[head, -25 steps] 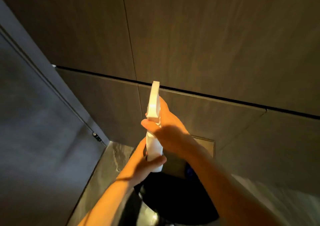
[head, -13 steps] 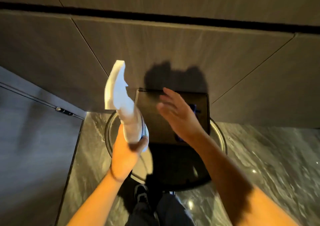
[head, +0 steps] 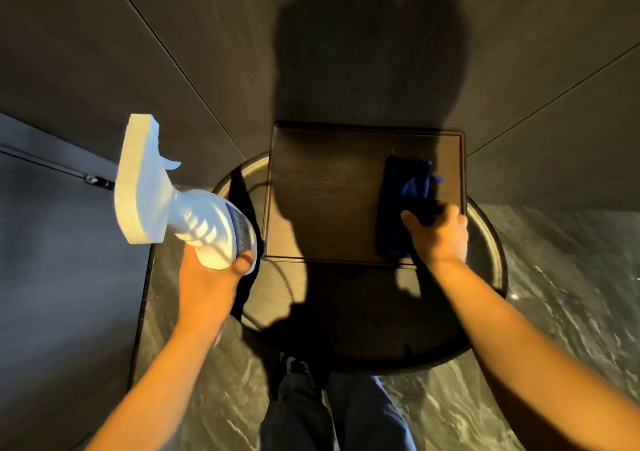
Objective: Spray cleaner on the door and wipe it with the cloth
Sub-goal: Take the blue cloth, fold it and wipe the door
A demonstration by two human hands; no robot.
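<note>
My left hand [head: 207,277] grips the body of a white spray bottle [head: 166,194], held up and tilted with its nozzle head pointing up and left. A dark blue cloth [head: 398,194] lies on the right side of a dark square tray [head: 318,191]. My right hand [head: 438,232] rests on the cloth's near end with fingers closing on it. The dark wood-panelled door [head: 121,52] fills the top of the view, behind the tray.
The tray sits on a round dark side table [head: 485,263] pushed against the panels. A grey wall panel [head: 52,260] with a small metal fitting [head: 98,181] stands on the left. Grey marble floor [head: 571,295] lies around the table; my legs [head: 332,412] are below.
The view tipped down from the panels to the table. My right hand let go of the spray bottle's top, moved down to the right and landed on the blue cloth. The left hand keeps the bottle.
</note>
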